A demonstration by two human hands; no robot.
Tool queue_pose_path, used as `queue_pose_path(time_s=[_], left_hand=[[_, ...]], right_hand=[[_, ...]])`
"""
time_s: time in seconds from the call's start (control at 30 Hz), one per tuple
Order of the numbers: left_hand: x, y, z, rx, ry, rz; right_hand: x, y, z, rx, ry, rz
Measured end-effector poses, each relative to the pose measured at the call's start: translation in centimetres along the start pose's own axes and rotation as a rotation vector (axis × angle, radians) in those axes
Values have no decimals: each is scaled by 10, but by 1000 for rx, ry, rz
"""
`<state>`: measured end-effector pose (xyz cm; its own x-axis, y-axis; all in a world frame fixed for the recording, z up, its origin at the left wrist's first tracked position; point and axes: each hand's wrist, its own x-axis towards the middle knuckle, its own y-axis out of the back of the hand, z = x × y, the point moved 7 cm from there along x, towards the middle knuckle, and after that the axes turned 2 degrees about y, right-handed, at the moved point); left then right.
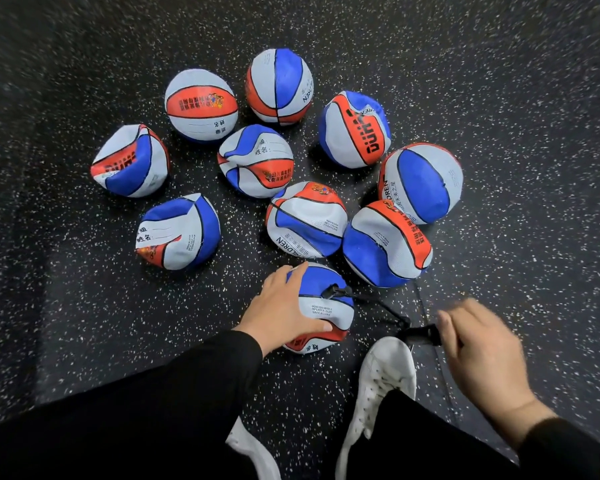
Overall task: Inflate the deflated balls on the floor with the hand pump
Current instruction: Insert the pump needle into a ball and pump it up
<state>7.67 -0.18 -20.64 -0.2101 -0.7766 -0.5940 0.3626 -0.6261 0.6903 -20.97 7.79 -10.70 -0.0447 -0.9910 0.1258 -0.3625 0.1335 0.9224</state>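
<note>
Several deflated red, white and blue balls lie clustered on the black speckled floor point(84, 271). My left hand point(284, 306) grips the nearest ball point(329, 306) from its left side, fingers spread over it and thumb at its lower front. A thin black hose point(378, 303) plugs into the top of that ball and runs right to the black hand pump point(420, 334), which lies low by my white shoe point(385, 372). My right hand point(482, 355), blurred, curls around the pump's handle end, hiding most of the pump.
The other balls lie beyond the held one, among them a dented ball point(387, 244) just behind it and a rounder one point(201, 105) at the back. Bare floor surrounds the cluster. A second white shoe point(253, 452) shows at the bottom.
</note>
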Motion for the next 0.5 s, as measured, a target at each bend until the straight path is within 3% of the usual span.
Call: queue_pose_path(time_s=[0.23,0.4,0.5], left_hand=[[-1,1,2,-12,-13,-12],[-7,2,3,-5,-7,-43],[-8,4,4,-25,-7,-81]], right_hand=[[-18,-55,19,-75,41,-109],[-18,-60,17,-95,75,-173],[-10,-48,24,-63,3,-150]])
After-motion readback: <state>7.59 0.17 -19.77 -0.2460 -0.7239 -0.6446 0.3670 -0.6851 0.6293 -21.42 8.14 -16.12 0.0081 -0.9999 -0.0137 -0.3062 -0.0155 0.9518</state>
